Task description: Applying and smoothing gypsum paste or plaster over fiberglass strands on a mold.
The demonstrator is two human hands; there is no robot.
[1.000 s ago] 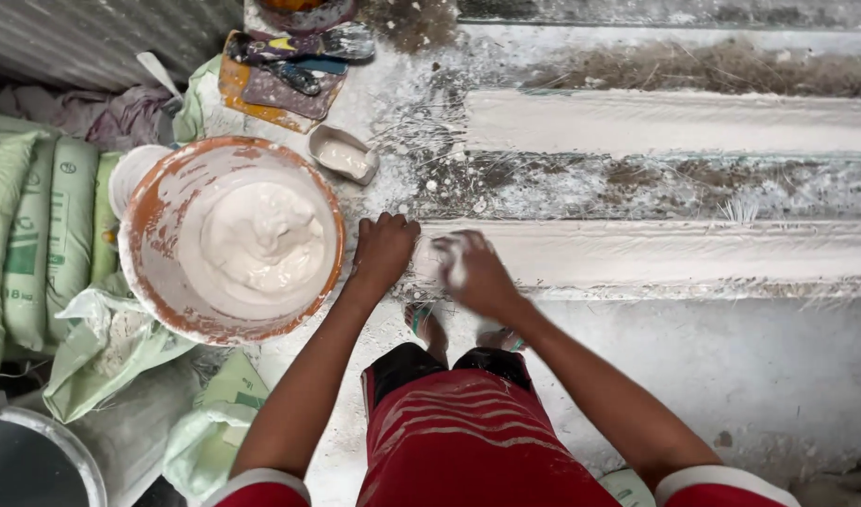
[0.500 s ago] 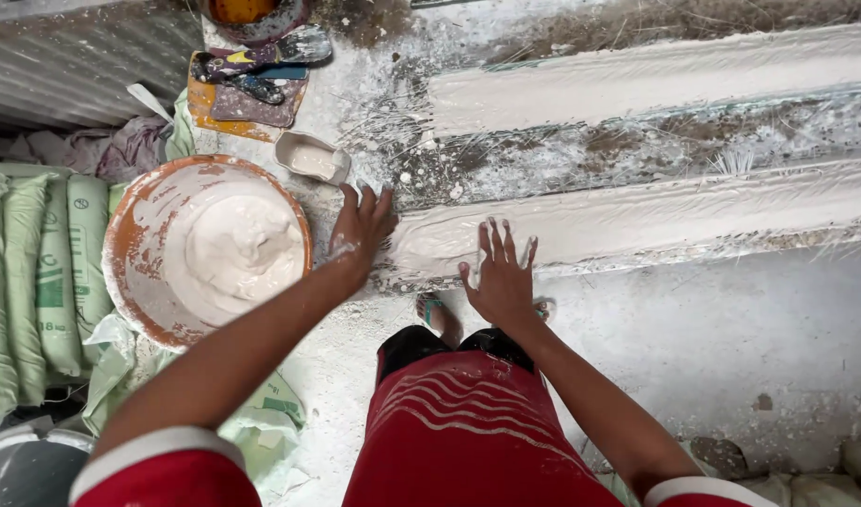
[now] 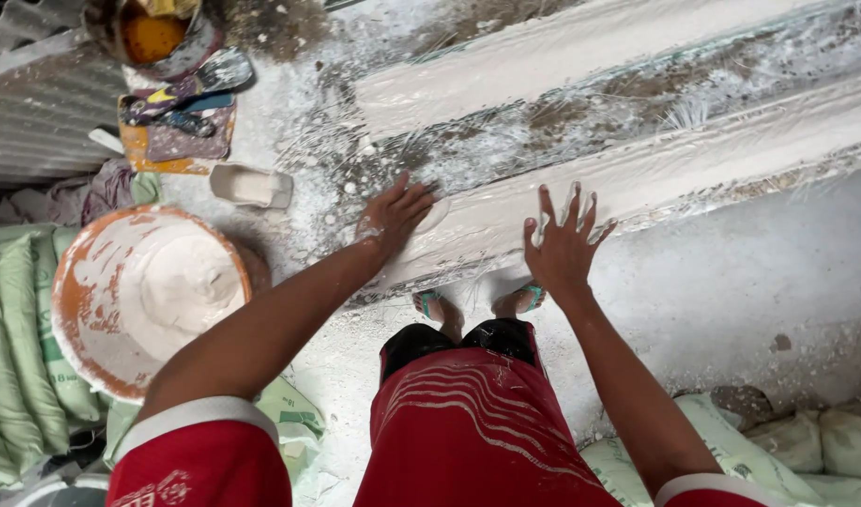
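plaster workshop | wet plaster basin (image 3: 149,291) | long white mouldings (image 3: 637,178) | sacks (image 3: 17,338)

basin (image 3: 74,310) orange, white paste | moulding (image 3: 637,178) white | shorts (image 3: 468,422) red, white stripes

Both hands now flat on the plaster strip

The left hand (image 3: 393,214) has left the basin's (image 3: 74,310) side; the right hand (image 3: 563,246) has spread open on the wet white strip (image 3: 693,160).

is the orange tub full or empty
Partly full: the orange tub stands upright with a mound of white paste inside, its smeared inner wall bare above it.
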